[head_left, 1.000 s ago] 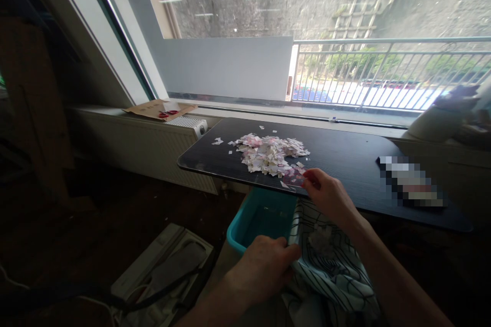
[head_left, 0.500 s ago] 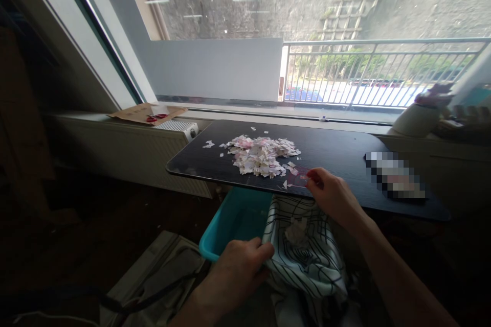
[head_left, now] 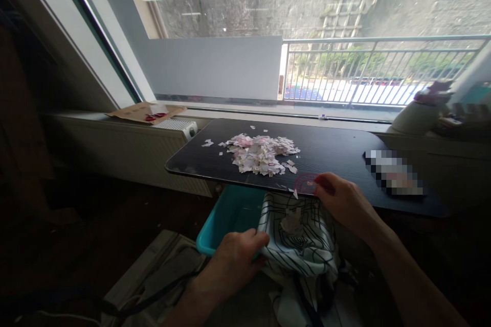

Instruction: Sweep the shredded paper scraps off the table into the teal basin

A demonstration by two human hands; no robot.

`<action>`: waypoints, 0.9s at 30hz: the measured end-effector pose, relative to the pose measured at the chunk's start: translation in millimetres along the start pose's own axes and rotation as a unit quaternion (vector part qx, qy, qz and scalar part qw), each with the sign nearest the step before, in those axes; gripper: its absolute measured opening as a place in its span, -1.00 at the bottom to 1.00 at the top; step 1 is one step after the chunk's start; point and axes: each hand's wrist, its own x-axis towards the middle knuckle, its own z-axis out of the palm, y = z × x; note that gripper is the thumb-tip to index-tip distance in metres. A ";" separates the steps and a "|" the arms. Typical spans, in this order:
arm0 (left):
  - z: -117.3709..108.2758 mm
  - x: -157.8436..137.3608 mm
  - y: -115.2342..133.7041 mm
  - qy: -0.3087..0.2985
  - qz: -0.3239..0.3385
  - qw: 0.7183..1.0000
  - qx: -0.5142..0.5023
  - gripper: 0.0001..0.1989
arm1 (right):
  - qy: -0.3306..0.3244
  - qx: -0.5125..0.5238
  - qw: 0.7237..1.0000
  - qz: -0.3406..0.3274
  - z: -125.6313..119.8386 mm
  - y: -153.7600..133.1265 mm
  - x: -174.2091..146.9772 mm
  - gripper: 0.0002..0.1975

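Observation:
My right hand [head_left: 339, 194] is closed on a thin clear plastic piece [head_left: 305, 183] with red curved lines, held low at the front edge of the black table [head_left: 326, 148]. A heap of torn paper scraps [head_left: 263, 155] lies on the tabletop, with a few loose bits around it. At the edge a white scrap [head_left: 294, 193] tips beside the plastic piece. Below, my left hand [head_left: 238, 255] grips the near left rim of a bin [head_left: 312, 260] lined with white, black-striped material; its fingertips are partly hidden. More paper scraps [head_left: 292, 222] lie inside the liner.
A turquoise tub [head_left: 209, 237] stands left of the lined bin, under the table edge. A blurred-out flat object [head_left: 395, 173] lies at the table's right. Red scissors [head_left: 155, 116] rest on brown paper [head_left: 134, 112] by the radiator [head_left: 184, 130]. A window [head_left: 230, 5] stands behind.
My right hand has moved slightly right and down with the plastic piece. A white scrap has slid to the table's front edge. The lined bin's near rim has risen slightly with my left hand.

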 end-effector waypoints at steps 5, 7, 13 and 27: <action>0.8 0.3 -0.4 0.008 -0.007 1.000 0.002 -0.82 | 0.000 0.011 1.000 0.004 -0.6 1.0 -4.6 -0.83; 0.7 0.0 0.0 0.006 -0.006 1.000 -0.002 -0.82 | -0.009 0.018 1.000 -0.004 0.8 0.1 -6.5 -0.84; 0.3 2.5 1.6 0.007 -0.006 1.000 0.015 -0.85 | 0.010 0.035 0.999 -0.005 3.5 3.9 -6.4 -0.83; -1.8 4.4 5.0 -0.005 0.006 1.000 0.010 -0.83 | 0.012 0.078 0.997 0.002 2.9 21.7 5.5 -0.80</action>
